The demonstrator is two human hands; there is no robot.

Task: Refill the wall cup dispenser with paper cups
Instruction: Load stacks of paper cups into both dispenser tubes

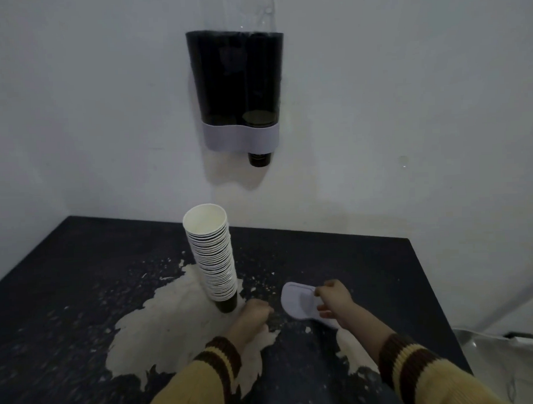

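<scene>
A dark two-column cup dispenser (236, 85) with a grey band hangs on the wall, open at the top. One dark cup (259, 159) pokes out under its right column. A tall leaning stack of paper cups (214, 258), white inside and dark outside, stands on the black table (367, 264). My left hand (253, 315) rests as a loose fist on the table just right of the stack's base, holding nothing. My right hand (333, 299) grips the right edge of the grey dispenser lid (299, 300), which lies on the table.
The table's black surface is worn, with large pale patches (172, 320) where the coating has peeled. A crumpled white sheet or bag (506, 362) lies beyond the table's right edge. Bare wall surrounds the dispenser.
</scene>
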